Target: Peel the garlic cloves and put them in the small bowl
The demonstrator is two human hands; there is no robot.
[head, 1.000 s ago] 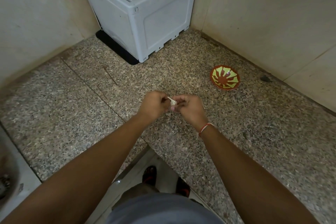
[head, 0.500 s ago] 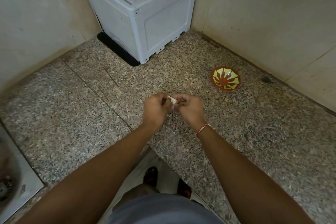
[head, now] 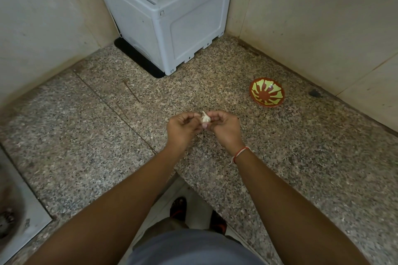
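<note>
Item: garlic (head: pixel 205 117), a small whitish piece with papery skin, pointed tip up. Location: centre of the frame, held above the countertop (head: pixel 301 157) between your two hands.

Item: your left hand (head: pixel 182 128). Fingers curled, tips pinching the garlic from its left side.

Item: your right hand (head: pixel 224 128). Fingers curled round the garlic from its right side, thumb against it. A red and white thread band (head: pixel 241 153) sits on that wrist.

Item: small bowl (head: pixel 267 94), red-brown with yellow-green ray pattern. Location: right of centre, upper half of the frame, on the countertop, well apart from your hands and near the wall. Whether it contains anything cannot be told.

Item: grey plastic box (head: pixel 163 15), top centre, standing in the corner on a dark mat (head: pixel 137 61).

Item: steel sink (head: pixel 15 211), lower left edge.
</note>
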